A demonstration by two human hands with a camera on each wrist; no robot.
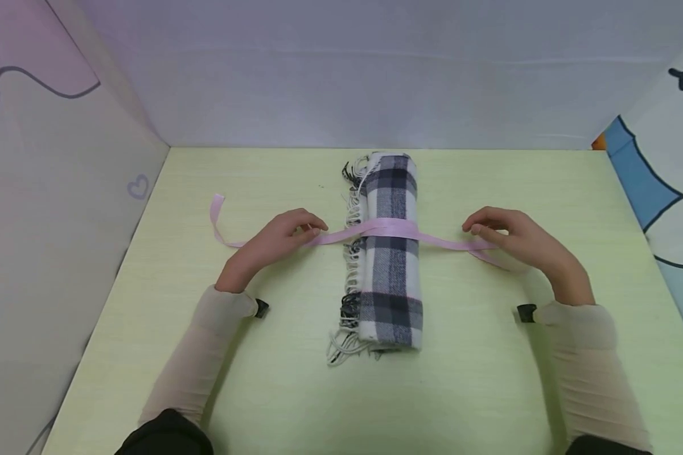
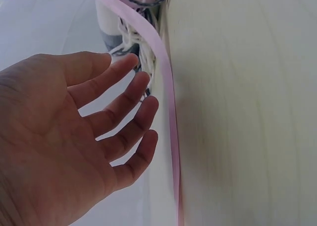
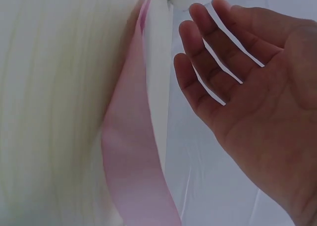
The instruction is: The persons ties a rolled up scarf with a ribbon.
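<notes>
A grey, black and white plaid scarf (image 1: pixel 391 272), rolled into a long bundle, lies upright in the head view with its fringe (image 1: pixel 353 272) along the left side. A pink ribbon (image 1: pixel 389 227) crosses around its middle, and its two ends run out left and right over the table. My left hand (image 1: pixel 281 237) hovers over the left ribbon end, fingers loosely bent and holding nothing. Over the right end is my right hand (image 1: pixel 515 234), its fingers also relaxed. Both wrist views show the ribbon (image 2: pixel 166 72) apart from the fingers, with bare palms (image 3: pixel 267 132).
The pale yellow-green table (image 1: pixel 296 392) meets a whitish back wall (image 1: pixel 375 95). A side panel (image 1: pixel 51 221) with a small heart stands at the left, and a panel with cartoon drawings (image 1: pixel 660 170) at the right. The left ribbon tip (image 1: pixel 217 202) curls upward on the table.
</notes>
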